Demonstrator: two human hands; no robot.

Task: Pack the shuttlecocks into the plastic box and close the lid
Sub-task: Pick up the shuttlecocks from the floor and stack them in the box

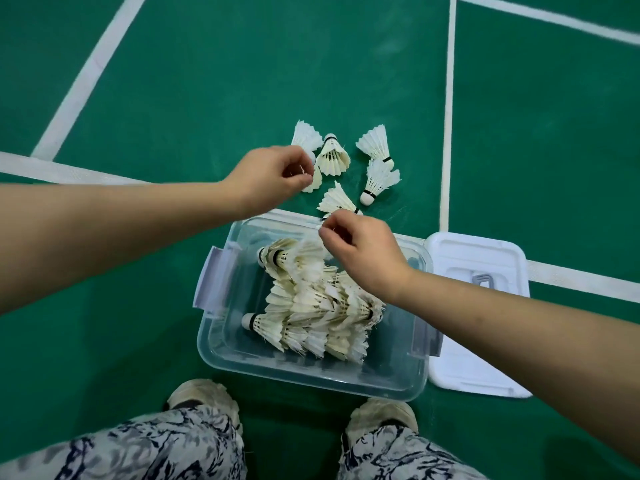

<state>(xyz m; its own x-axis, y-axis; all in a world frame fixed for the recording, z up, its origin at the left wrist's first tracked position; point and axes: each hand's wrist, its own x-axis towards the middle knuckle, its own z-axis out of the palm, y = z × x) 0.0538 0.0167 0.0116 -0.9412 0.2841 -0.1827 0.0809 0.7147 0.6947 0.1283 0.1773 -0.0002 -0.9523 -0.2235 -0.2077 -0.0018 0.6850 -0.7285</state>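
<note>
The plastic box (311,379) is sitting open on the green floor (207,81), its near wall lying just ahead of the person's two shoes (202,396). Stacked shuttlecocks (311,306) are lying on their sides in rows inside it, filling the middle and leaving bare room along the near and left walls. A latch (213,278) is hanging outward on the left edge. The white lid (485,372) is lying flat just beside the box's right edge, taking up the floor on that side.

Beyond the far rim, loose shuttlecocks (375,142) are lying scattered close together, with open floor all around them and white court lines (450,98) crossing it. The left grip (270,178) is reaching over them, its fingers curled and pinching the feathers of one shuttlecock (313,183). The right grip (363,251) is hovering over the far rim of the box with fingertips drawn together; I cannot tell whether they are pinching anything, as the feathers below them are blurring
</note>
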